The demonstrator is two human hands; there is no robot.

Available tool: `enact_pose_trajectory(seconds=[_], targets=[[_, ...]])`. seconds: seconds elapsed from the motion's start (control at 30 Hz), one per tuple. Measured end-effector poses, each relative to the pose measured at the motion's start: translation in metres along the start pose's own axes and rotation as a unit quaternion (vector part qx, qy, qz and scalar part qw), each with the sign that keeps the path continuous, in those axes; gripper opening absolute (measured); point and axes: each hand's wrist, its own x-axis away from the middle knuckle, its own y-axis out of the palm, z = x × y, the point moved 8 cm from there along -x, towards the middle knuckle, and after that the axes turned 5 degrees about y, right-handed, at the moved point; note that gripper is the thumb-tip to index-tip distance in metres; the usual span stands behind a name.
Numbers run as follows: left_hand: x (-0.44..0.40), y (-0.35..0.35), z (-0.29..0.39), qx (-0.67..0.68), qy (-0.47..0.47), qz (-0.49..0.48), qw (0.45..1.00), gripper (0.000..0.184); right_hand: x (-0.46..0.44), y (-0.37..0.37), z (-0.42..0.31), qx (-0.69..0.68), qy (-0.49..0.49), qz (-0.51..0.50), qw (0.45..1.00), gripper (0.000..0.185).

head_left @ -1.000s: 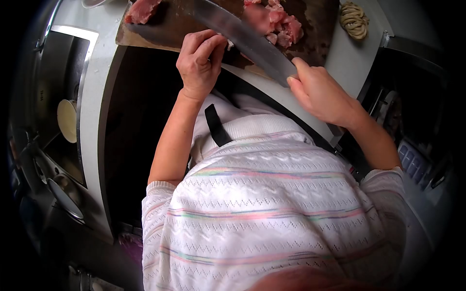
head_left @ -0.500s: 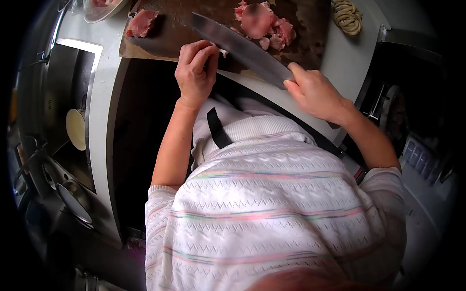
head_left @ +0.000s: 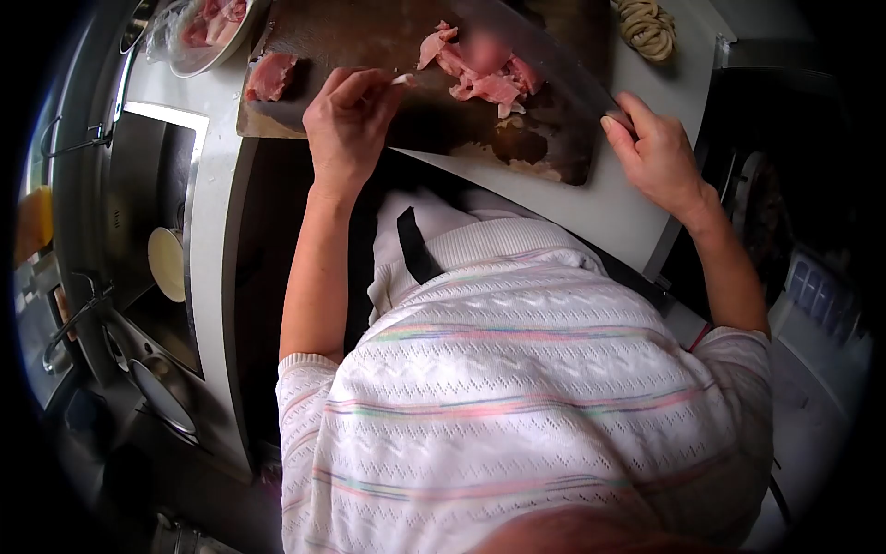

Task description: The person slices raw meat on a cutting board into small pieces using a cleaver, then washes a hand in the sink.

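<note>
My left hand is pinched at the near edge of a dark cutting board. A small whitish scrap of meat sticks out from its fingertips. My right hand grips a large kitchen knife, its broad blade pointing up and to the left over the board. Beside the blade lies a pile of cut pink meat, partly blurred. Left of my left hand, a single chunk of meat rests on the board, apart from the fingers.
A white bowl with raw meat and clear plastic stands at the upper left. At the upper right lies a coiled, pale, rope-like bundle on the white counter. To the left is a sink with a cream-coloured round dish.
My right hand has moved the knife right and away, from beside my left hand to beside the meat pile. My left hand has shifted slightly left and farther over the board.
</note>
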Motion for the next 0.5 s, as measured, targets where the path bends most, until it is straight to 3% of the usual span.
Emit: enact_pose_trajectory(seconds=[0.03, 0.07, 0.1, 0.27, 0.4, 0.5], targets=[[-0.005, -0.002, -0.005, 0.055, -0.027, 0.007, 0.998, 0.009, 0.001, -0.002, 0.001, 0.016, -0.015, 0.01, 1.0, 0.012], [-0.014, -0.002, -0.005, 0.207, -0.024, 0.039, 0.977, 0.009, 0.002, -0.005, 0.001, 0.034, -0.031, 0.022, 0.999, 0.013], [-0.021, -0.006, -0.005, 0.23, -0.054, 0.038, 0.971, 0.012, 0.004, -0.004, 0.004, 0.034, -0.031, 0.01, 0.999, 0.015], [-0.058, 0.009, 0.015, 0.116, -0.024, -0.081, 0.99, 0.015, 0.008, 0.003, 0.009, 0.043, -0.062, -0.008, 0.997, 0.03], [-0.059, 0.069, 0.058, 0.012, 0.126, -0.243, 0.962, 0.02, 0.002, 0.014, 0.009, 0.054, -0.095, 0.004, 0.994, 0.035], [-0.044, 0.115, 0.085, -0.132, 0.276, -0.33, 0.893, 0.023, -0.003, 0.018, 0.004, 0.078, -0.118, 0.01, 0.99, 0.029]])
